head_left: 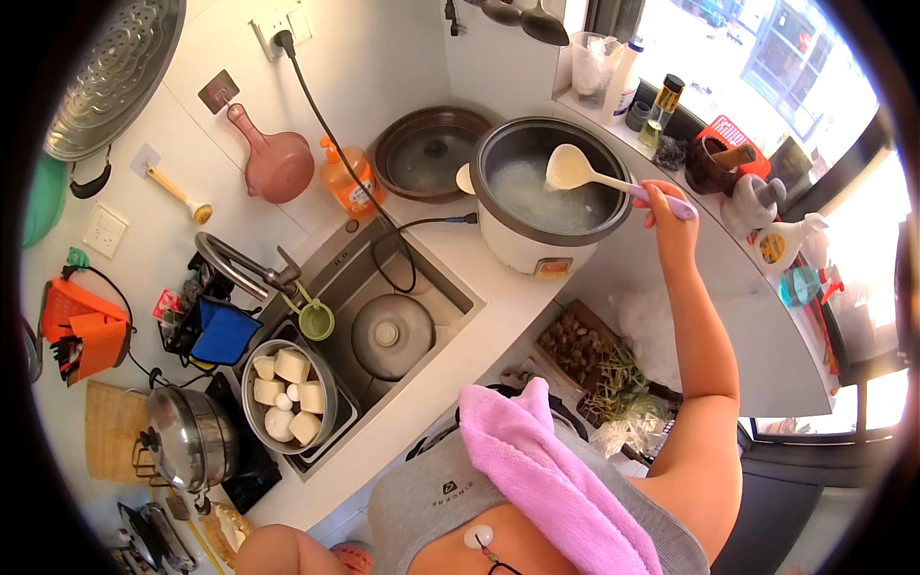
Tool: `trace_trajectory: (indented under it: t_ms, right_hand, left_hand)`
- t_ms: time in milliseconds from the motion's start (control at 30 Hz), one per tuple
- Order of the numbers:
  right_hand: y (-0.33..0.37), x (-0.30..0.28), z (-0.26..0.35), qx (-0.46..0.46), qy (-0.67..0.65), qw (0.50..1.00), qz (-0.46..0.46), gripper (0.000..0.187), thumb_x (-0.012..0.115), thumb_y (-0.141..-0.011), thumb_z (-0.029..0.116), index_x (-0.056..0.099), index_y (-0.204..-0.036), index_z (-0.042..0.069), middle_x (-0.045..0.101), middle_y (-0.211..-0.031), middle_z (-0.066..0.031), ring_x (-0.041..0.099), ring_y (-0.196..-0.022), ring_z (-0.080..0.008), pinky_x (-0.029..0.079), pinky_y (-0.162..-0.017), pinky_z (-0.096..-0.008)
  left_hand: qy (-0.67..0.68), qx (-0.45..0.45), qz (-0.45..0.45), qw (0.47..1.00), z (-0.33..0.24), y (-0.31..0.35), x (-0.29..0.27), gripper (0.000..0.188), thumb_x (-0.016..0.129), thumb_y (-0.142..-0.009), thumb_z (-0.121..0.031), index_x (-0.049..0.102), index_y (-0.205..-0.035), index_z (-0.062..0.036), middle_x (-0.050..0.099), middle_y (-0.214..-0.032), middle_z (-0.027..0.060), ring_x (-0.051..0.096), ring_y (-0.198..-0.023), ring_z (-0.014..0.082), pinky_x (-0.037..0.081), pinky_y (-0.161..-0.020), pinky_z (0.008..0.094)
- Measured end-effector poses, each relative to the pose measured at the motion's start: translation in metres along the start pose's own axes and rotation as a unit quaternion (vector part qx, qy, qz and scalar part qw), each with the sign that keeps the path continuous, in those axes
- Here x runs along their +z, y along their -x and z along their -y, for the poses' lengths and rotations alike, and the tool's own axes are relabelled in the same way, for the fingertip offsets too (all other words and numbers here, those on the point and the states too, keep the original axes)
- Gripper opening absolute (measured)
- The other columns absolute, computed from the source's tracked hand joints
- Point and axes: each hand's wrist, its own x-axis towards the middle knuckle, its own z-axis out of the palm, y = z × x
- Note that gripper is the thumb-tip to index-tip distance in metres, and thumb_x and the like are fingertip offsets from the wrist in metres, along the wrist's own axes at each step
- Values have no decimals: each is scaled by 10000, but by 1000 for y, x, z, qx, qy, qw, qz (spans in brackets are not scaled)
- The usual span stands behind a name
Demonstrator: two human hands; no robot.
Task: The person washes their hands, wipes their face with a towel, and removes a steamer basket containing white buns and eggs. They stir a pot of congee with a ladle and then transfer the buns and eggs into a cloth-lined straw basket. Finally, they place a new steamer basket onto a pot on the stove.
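My right hand point(663, 213) is closed round the purple handle of a cream-coloured ladle point(572, 168). The ladle's bowl hangs over the open pot of a white electric rice cooker point(506, 241), just above or touching the contents; I cannot tell which. Inside the dark pot, cloudy whitish liquid point(522, 196) shows, perhaps with steam over it. A black cord runs from the wall socket down across the sink, and another plugs into the cooker's side. My left hand is outside the picture; only part of that arm shows at the lower edge.
Left of the cooker are a dark round lid point(436, 182) and an orange soap bottle point(343, 177). The sink point(450, 292) holds a metal lid point(391, 337). Beside it stands a pot point(329, 422) of white blocks and round pieces. Bottles and a mortar point(704, 163) line the windowsill.
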Motion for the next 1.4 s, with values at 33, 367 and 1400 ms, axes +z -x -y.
trace_trajectory:
  t_ms: [33, 367, 1400]
  right_hand:
    - [2, 0, 2, -16, 19, 1000, 2, 179, 593, -877, 152, 653, -977, 17, 667, -778, -62, 518, -565, -46, 377, -504, -180]
    - [-19, 14, -12, -391, 384, 826, 135, 158, 689, -770, 170, 651, -922, 151, 600, -754, -26, 600, -744, -245, 467, -619, -360]
    - [-37, -33, -16, -87, 34, 988, 125, 141, 654, -831, 96, 651, -956, 30, 639, -804, -68, 560, -666, -136, 449, -612, -258]
  left_hand:
    - [2, -9, -24, 1000, 1, 7, 0, 281, 616, -795, -189, 495, -629, 3, 479, -592, 123, 443, -526, 230, 360, -502, 313]
    - [69, 49, -292, 953, 6, 39, 33, 369, 593, -804, -198, 456, -529, 6, 433, -482, 98, 389, -415, 199, 319, -444, 276]
    - [-166, -523, 403, 732, 43, 178, 282, 594, 813, -597, -376, 524, -941, 13, 645, -855, 208, 645, -744, 346, 509, -646, 419]
